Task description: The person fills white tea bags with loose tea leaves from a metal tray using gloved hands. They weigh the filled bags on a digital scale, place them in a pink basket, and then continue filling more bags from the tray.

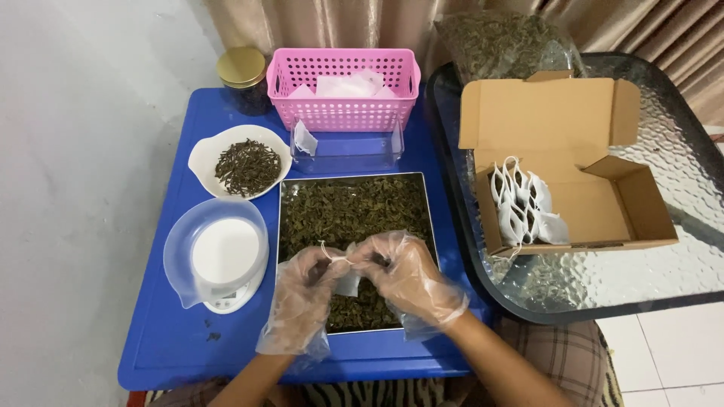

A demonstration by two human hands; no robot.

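Both my hands wear clear plastic gloves and meet over the near part of a square metal tray [282, 226] filled with dried green leaves. My left hand [303, 290] and my right hand [407, 275] together pinch a small white tea bag [348, 280] by its drawstring top. The bag hangs between my fingers just above the leaves. Its string is pulled tight between the two hands.
A blue table [173, 339] carries a white scale with a clear bowl [217, 255], a white dish of dark leaves [241, 162], a pink basket [343, 90] of empty bags, a clear container [347, 151] and a gold-lidded jar [243, 75]. On the glass table at the right, a cardboard box [596, 196] holds filled bags.
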